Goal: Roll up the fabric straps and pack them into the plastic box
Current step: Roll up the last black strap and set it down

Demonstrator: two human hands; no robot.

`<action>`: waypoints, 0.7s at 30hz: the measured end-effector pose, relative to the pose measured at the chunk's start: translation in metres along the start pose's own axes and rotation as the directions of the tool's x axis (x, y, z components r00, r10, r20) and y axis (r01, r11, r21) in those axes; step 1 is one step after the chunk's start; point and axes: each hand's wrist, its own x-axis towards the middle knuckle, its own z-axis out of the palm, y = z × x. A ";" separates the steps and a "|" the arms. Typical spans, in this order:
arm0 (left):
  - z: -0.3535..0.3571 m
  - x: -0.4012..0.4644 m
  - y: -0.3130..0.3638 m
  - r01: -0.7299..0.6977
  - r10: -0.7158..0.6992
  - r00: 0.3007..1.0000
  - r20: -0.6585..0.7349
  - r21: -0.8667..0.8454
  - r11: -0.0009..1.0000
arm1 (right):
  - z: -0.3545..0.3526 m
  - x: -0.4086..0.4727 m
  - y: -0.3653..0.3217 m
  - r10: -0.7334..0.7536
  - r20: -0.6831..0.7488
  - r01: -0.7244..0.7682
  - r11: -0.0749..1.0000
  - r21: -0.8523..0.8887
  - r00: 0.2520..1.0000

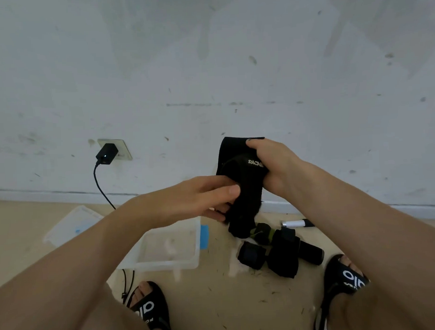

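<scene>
Black fabric strap (244, 178) hangs centre-right of frame, soft, limp, prob. light; will flop unless kept taut. Right hand (273, 163) grips its upper part, thumb over top edge; left hand (203, 200) pinches the middle w/ curled fingers. Best hold: both edges near the roll. Clear rigid plastic box (170, 248) sits lower centre, open; rolled straps (281, 251) to its right on floor.
</scene>
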 end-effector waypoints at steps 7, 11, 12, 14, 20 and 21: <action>0.000 0.004 0.001 -0.037 0.034 0.998 -0.057 -0.069 0.997 | -0.002 -0.002 -0.002 0.032 -0.018 -0.032 0.999 0.012 0.999; -0.012 0.003 -0.002 0.070 -0.080 0.995 -0.053 -0.168 0.983 | -0.011 0.001 -0.008 0.043 -0.020 -0.042 0.998 0.040 0.999; -0.015 0.003 -0.004 0.087 -0.099 0.993 -0.059 -0.181 0.980 | -0.013 0.002 -0.010 0.041 -0.024 -0.040 0.998 0.051 0.999; -0.018 0.002 -0.008 0.100 -0.112 0.992 -0.058 -0.185 0.978 | -0.015 0.002 -0.011 0.040 -0.031 -0.038 0.997 0.070 0.999; -0.019 0.001 -0.012 0.059 -0.065 0.992 -0.105 -0.056 0.997 | -0.019 0.006 -0.013 0.040 -0.058 -0.037 0.998 0.051 0.998; -0.020 0.001 -0.011 0.049 -0.058 0.988 -0.141 -0.063 0.997 | -0.020 0.007 -0.013 0.043 -0.062 -0.040 0.998 0.058 0.997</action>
